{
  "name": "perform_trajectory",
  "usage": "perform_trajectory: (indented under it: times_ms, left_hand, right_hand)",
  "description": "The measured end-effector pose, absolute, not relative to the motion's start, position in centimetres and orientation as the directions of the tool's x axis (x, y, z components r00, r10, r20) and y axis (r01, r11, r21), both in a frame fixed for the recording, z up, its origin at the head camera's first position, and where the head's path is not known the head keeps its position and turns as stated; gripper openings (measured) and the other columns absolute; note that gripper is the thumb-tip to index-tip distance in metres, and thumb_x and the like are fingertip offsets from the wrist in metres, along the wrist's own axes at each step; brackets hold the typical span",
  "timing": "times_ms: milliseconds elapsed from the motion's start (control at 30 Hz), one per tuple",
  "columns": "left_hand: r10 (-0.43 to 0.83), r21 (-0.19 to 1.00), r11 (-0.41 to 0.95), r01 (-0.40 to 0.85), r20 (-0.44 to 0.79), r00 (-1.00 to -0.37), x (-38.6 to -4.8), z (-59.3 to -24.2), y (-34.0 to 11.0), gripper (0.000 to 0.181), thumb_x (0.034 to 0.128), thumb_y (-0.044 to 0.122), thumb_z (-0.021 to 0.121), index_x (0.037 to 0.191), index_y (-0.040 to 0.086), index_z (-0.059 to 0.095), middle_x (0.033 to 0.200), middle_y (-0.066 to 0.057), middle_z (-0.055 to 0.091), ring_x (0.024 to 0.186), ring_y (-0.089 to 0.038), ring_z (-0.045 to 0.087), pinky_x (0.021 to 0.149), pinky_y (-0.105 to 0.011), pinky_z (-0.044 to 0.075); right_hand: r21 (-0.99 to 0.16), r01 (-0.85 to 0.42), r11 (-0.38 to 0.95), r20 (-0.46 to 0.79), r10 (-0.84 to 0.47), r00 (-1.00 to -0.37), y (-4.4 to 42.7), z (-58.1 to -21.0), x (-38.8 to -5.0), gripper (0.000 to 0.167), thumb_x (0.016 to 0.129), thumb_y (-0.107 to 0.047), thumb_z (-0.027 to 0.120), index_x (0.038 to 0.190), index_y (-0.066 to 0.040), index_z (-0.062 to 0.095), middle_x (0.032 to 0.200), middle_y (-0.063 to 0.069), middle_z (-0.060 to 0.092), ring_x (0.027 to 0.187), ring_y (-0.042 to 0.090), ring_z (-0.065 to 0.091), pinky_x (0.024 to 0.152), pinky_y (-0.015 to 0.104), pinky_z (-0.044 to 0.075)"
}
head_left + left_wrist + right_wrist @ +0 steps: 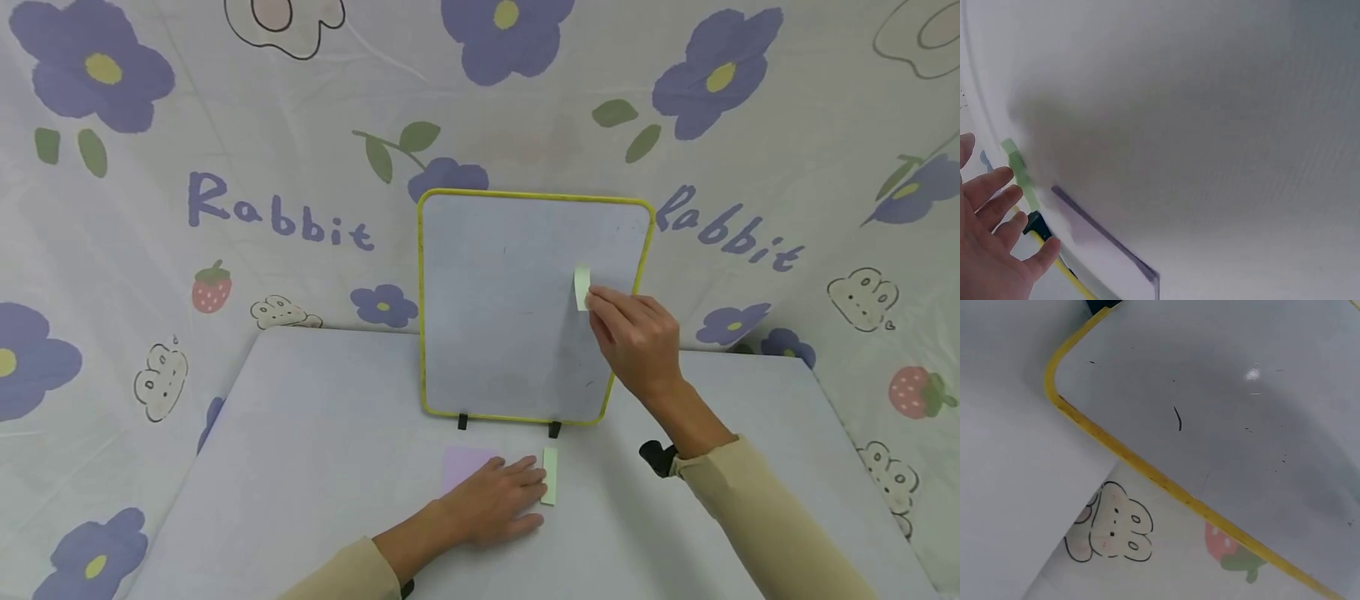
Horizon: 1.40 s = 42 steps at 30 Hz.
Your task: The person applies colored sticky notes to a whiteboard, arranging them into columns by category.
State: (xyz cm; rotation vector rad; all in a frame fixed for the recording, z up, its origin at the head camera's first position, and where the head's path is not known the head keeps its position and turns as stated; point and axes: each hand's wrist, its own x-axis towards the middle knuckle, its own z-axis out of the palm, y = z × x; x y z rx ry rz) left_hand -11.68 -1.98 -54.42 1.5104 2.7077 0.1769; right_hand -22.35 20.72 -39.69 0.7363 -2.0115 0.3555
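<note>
A person's right hand (636, 337) pinches a pale green slip (581, 287) between thumb and fingers, in a narrow grip, before the right part of a yellow-rimmed whiteboard (502, 308); the slip hangs upright off the left side of the fingertips, held by its right edge, though whether it touches the board cannot be told; on the white table (322, 408) below, the left hand (498, 504) lies with fingers spread and nothing in its grasp, its fingertips at the left edge of a green pad (551, 479); a lilac pad (465, 467) lies just left of the green one, its near right part hidden by the left hand; the whiteboard stands on black feet (554, 430) on the far side of both pads; a flowered backdrop (525, 133) lettered "Rabbit" hangs behind
</note>
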Motion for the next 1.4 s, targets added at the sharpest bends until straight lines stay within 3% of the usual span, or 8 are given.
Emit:
perform_trajectory:
  times_ms: [133,367,633,733,833,1000,1133,1400]
  left_hand:
    - [0.838,0.136,0.528,0.838,0.075,-0.54,-12.7,-53.1,-1.9,0.04,0.1034,0.04,0.048,0.131,0.017,0.064,0.14,0.001,0.058,0.134,-0.017,0.049,0.097,-0.036,0.046]
    - [0.797,0.22,0.508,0.833,0.246,-0.551,-16.3,-47.3,-1.7,0.029,0.1013,0.027,0.057,0.12,0.011,0.071,0.125,-0.003,0.068,0.112,-0.016,0.065,0.093,-0.032,0.051]
    - [0.63,0.162,0.566,0.808,0.547,-0.551,-20.6,-41.6,-1.1,0.018,0.0932,0.01,0.06,0.097,0.007,0.077,0.091,0.0,0.074,0.079,-0.013,0.069,0.07,-0.027,0.054]
    - [0.567,0.114,0.616,0.779,0.623,-0.539,-21.8,-40.4,-0.9,0.019,0.0918,0.008,0.059,0.1,0.005,0.077,0.097,-0.003,0.074,0.087,-0.016,0.07,0.074,-0.03,0.055]
    - [0.561,0.028,0.666,0.746,0.639,-0.525,-22.7,-39.5,-0.6,0.028,0.0931,0.01,0.058,0.116,0.006,0.073,0.117,-0.005,0.072,0.109,-0.019,0.067,0.087,-0.035,0.052]
    - [0.647,-0.161,0.705,0.691,0.545,-0.533,-23.6,-38.8,0.0,0.046,0.0981,0.014,0.051,0.144,0.011,0.055,0.15,-0.001,0.05,0.142,-0.02,0.04,0.108,-0.045,0.037]
    - [0.701,-0.263,0.695,0.669,0.456,-0.549,-23.8,-38.5,0.5,0.052,0.0996,0.016,0.047,0.151,0.014,0.044,0.158,0.001,0.038,0.148,-0.019,0.027,0.115,-0.05,0.027]
    - [0.735,-0.405,0.678,0.613,0.363,-0.573,-24.3,-38.4,1.2,0.054,0.1013,0.021,0.046,0.155,0.017,0.037,0.162,0.003,0.029,0.151,-0.018,0.019,0.118,-0.053,0.019]
  right_hand:
    - [0.063,-0.622,0.781,0.837,-0.381,-0.393,20.7,-39.6,-22.4,0.025,0.079,0.006,0.078,0.103,0.005,0.075,0.105,0.019,0.074,0.088,0.035,0.072,0.073,0.046,0.058]
    - [0.082,-0.612,0.786,0.81,-0.411,-0.419,20.8,-39.4,-22.3,0.022,0.081,0.002,0.078,0.103,0.005,0.074,0.107,0.019,0.073,0.09,0.036,0.072,0.075,0.046,0.058]
    - [0.093,-0.608,0.788,0.795,-0.426,-0.431,20.9,-39.5,-22.5,0.021,0.081,0.004,0.077,0.103,0.004,0.075,0.106,0.019,0.073,0.089,0.035,0.072,0.075,0.046,0.058]
    - [0.092,-0.612,0.786,0.792,-0.43,-0.433,21.0,-39.6,-22.6,0.022,0.08,0.005,0.077,0.102,0.005,0.075,0.106,0.019,0.073,0.089,0.035,0.073,0.075,0.046,0.058]
    - [0.097,-0.613,0.784,0.788,-0.437,-0.435,21.0,-39.7,-22.6,0.022,0.08,0.006,0.077,0.102,0.005,0.075,0.107,0.019,0.073,0.089,0.034,0.073,0.076,0.046,0.058]
    - [0.109,-0.614,0.782,0.788,-0.445,-0.426,21.0,-39.7,-22.6,0.021,0.081,0.006,0.076,0.102,0.005,0.075,0.107,0.019,0.073,0.089,0.034,0.073,0.076,0.046,0.057]
    - [0.108,-0.62,0.777,0.795,-0.442,-0.415,21.1,-39.8,-22.7,0.02,0.081,0.006,0.075,0.102,0.005,0.075,0.107,0.019,0.073,0.088,0.034,0.073,0.075,0.046,0.057]
    - [0.105,-0.623,0.776,0.8,-0.437,-0.41,21.3,-40.2,-23.0,0.023,0.079,0.008,0.076,0.102,0.005,0.075,0.106,0.019,0.073,0.088,0.035,0.073,0.074,0.047,0.057]
